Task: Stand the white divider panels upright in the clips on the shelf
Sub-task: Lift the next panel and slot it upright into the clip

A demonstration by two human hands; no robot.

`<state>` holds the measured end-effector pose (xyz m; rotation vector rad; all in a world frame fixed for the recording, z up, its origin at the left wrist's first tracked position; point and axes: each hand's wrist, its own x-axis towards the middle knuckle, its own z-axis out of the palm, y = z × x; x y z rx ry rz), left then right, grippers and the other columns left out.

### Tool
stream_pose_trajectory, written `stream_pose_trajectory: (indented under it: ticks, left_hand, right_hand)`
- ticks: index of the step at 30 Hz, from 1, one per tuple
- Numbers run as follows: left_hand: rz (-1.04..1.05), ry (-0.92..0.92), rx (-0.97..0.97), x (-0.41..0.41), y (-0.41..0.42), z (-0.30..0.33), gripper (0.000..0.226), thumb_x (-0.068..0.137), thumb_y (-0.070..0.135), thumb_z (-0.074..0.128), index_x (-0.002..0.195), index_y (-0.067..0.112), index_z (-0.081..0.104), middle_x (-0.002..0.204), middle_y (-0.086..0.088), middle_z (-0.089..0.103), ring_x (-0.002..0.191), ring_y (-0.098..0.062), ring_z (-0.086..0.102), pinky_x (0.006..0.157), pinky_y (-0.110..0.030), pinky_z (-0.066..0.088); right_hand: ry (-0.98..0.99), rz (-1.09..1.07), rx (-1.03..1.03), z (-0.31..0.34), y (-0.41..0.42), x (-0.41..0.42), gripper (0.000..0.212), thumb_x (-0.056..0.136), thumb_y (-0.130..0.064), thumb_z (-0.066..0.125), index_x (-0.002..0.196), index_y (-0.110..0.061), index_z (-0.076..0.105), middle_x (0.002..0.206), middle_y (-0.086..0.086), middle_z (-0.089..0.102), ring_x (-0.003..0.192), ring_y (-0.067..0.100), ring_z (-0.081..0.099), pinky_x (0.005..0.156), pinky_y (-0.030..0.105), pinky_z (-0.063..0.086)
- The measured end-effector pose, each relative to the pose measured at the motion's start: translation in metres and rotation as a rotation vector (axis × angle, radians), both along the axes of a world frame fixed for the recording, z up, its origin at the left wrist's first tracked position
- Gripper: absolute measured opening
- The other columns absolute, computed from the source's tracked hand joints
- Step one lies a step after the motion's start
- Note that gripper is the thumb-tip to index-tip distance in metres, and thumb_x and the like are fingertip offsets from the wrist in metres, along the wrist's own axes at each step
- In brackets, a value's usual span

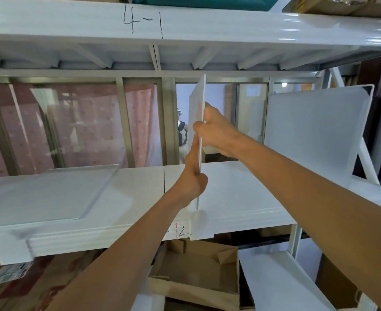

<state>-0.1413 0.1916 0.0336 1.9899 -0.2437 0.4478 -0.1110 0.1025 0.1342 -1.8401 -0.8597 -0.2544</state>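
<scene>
Blur hides the clip (199, 223) on the front edge of the shelf (241, 198), so I cannot tell if the panel sits in it. The white divider panel (197, 108) is thin, seen edge-on, upright near the shelf middle. The left hand (190, 178) pinches its lower edge; the right hand (212, 129) grips it higher. Another panel (50, 194) lies flat at the left, one more (315, 129) leans at the right end. A cardboard box (198, 272) stands below.

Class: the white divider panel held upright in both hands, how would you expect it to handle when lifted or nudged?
Probably stiff: the divider panel stays straight though the left hand and right hand grip only its near edge. Probably light, being thin. Likely tips sideways unless the clip holds it.
</scene>
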Motion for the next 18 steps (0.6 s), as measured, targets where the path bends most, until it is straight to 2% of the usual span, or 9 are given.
stream_pose_trajectory:
  ticks: [2,5,8,11,13,15,18]
  left_hand:
    - [0.014,0.003,0.008,0.002,-0.002,0.001,0.107,0.079,-0.020,0.035,0.148,0.048,-0.010,0.162,0.005,0.010,0.135,-0.056,0.014,0.102,-0.058,0.033]
    - [0.037,0.023,0.000,0.006,-0.003,-0.003,0.108,0.078,-0.019,0.038,0.149,0.050,-0.007,0.162,0.003,0.015,0.137,-0.054,0.017,0.105,-0.061,0.027]
    - [0.031,0.031,0.012,0.007,-0.003,-0.004,0.109,0.076,-0.018,0.038,0.149,0.050,-0.008,0.161,0.003,0.017,0.137,-0.054,0.014,0.106,-0.062,0.022]
    - [0.015,0.035,0.030,0.006,-0.004,-0.003,0.110,0.076,-0.017,0.039,0.147,0.052,-0.010,0.162,0.006,0.011,0.138,-0.053,0.016,0.105,-0.063,0.022]
    - [0.002,0.025,0.037,0.005,-0.004,-0.001,0.112,0.075,-0.017,0.038,0.145,0.054,-0.014,0.162,0.013,-0.002,0.142,-0.045,0.020,0.107,-0.064,0.025]
    - [-0.004,0.013,0.043,0.003,-0.007,0.001,0.114,0.074,-0.017,0.038,0.143,0.055,-0.017,0.160,0.018,-0.008,0.147,-0.028,0.016,0.108,-0.061,0.032]
    - [0.023,0.020,0.048,0.002,-0.010,0.002,0.112,0.076,-0.018,0.038,0.145,0.050,-0.018,0.160,0.016,-0.009,0.148,-0.019,0.006,0.110,-0.053,0.036]
  right_hand:
    - [-0.013,-0.034,-0.025,0.002,-0.001,0.002,0.051,0.095,-0.003,0.046,0.141,-0.017,0.032,0.117,-0.003,0.044,0.082,0.012,0.051,0.074,0.031,0.054]
    - [-0.035,-0.038,-0.071,0.001,-0.001,0.005,0.052,0.094,-0.001,0.046,0.142,-0.016,0.031,0.123,0.003,0.045,0.083,0.013,0.050,0.075,0.032,0.054]
    - [-0.038,-0.039,-0.091,0.001,-0.001,0.007,0.055,0.095,-0.001,0.047,0.144,-0.016,0.027,0.120,0.004,0.045,0.080,0.013,0.049,0.062,0.023,0.052]
    - [-0.038,-0.046,-0.108,0.001,-0.002,0.009,0.058,0.095,-0.002,0.047,0.147,-0.015,0.024,0.120,0.002,0.044,0.079,0.013,0.050,0.057,0.020,0.051]
    - [-0.027,-0.047,-0.113,0.003,-0.002,0.011,0.058,0.094,-0.001,0.047,0.147,-0.016,0.025,0.123,0.004,0.044,0.085,0.014,0.050,0.058,0.020,0.051]
    - [-0.029,-0.053,-0.125,0.005,-0.004,0.011,0.056,0.093,-0.001,0.048,0.144,-0.016,0.029,0.123,0.008,0.047,0.090,0.018,0.053,0.062,0.025,0.055]
    - [-0.034,-0.072,-0.159,0.004,-0.005,0.012,0.060,0.089,-0.001,0.049,0.144,-0.015,0.029,0.124,0.016,0.050,0.102,0.028,0.058,0.079,0.047,0.059]
